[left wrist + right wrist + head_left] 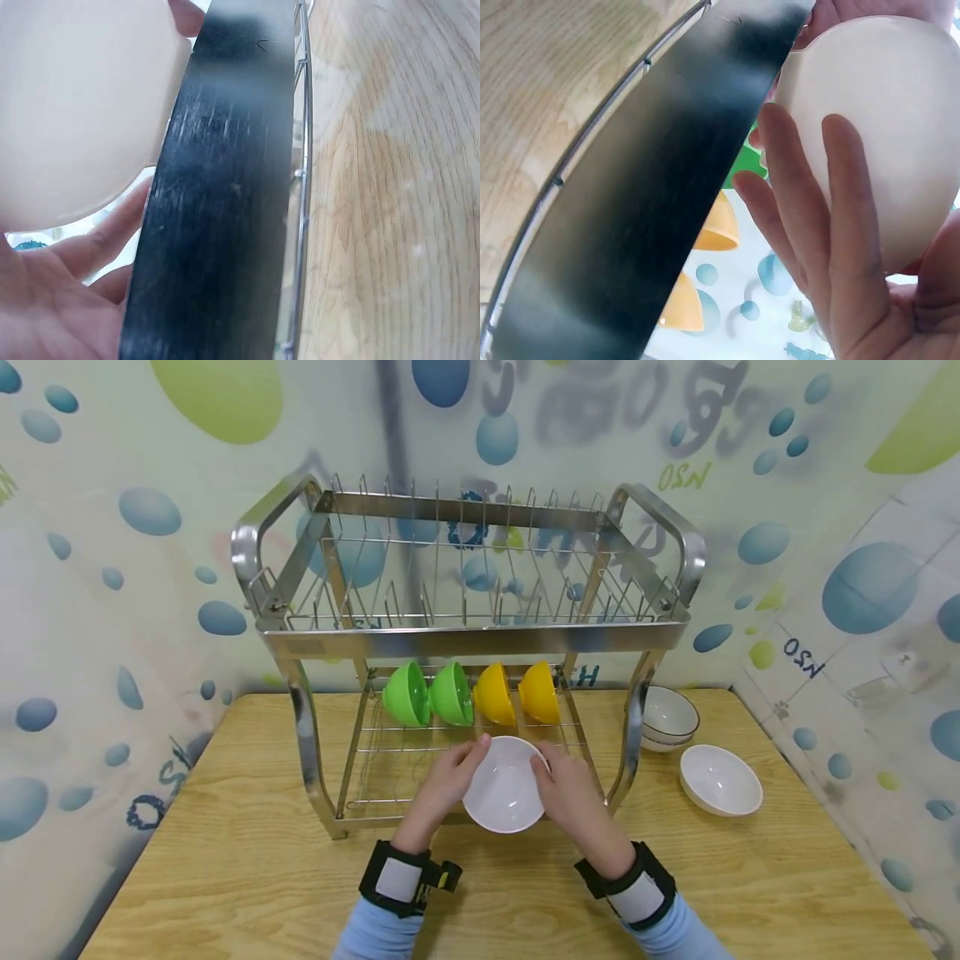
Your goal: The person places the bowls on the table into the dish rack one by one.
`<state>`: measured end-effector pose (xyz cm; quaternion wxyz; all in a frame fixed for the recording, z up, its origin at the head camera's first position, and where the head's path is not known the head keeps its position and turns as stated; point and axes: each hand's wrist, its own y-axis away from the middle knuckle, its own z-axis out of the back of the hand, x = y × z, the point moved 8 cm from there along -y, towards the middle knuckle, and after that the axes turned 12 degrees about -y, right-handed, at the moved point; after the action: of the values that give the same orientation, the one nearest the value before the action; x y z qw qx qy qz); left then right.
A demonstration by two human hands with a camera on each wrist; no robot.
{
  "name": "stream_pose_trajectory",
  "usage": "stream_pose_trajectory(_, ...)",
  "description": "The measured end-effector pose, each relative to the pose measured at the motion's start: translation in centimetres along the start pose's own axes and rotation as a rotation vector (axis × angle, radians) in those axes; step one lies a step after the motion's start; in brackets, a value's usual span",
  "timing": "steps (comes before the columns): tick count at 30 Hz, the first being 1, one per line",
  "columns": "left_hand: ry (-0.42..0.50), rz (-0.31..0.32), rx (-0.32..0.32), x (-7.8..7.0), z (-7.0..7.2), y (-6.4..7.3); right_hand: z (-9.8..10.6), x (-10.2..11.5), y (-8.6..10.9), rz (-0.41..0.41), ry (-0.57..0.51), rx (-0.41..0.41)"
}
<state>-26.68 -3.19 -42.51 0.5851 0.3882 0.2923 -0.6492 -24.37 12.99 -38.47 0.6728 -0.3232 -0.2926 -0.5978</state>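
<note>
A white bowl [504,787] is held between both hands in front of the lower shelf, its inside turned toward the head camera. My left hand [448,774] grips its left side, thumb at the rim. On the other side my right hand [572,793] grips it, thumb over the rim and fingers spread along the outside, as the right wrist view shows. Behind the bowl, two green bowls [406,695] and two yellow bowls [539,693] stand tilted in a row on the lower shelf. The shelf's metal front bar [217,187] crosses close before both wrist cameras.
A two-tier metal dish rack [472,642] stands on the wooden table [225,860], its upper tier lined with upright wires. Right of it sit a white bowl [721,780] and stacked dark-rimmed bowls [670,713]. A patterned wall [765,527] rises behind and at the sides.
</note>
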Motion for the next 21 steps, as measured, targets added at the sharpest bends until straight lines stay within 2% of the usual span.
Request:
stream_pose_trajectory(10, 0.068, 0.008, 0.108, 0.3, -0.6, 0.3, -0.3, 0.1, 0.0, 0.063, 0.008, -0.009)
stream_pose_trajectory(18, 0.281, 0.012, 0.23, 0.3, -1.1, 0.8, -0.1, 0.1, 0.1, 0.081, -0.021, -0.03)
stream_pose_trajectory(21, 0.322, 0.012, 0.247, 0.4, -1.2, 0.8, 0.0, 0.1, 0.2, 0.089, -0.025, -0.041)
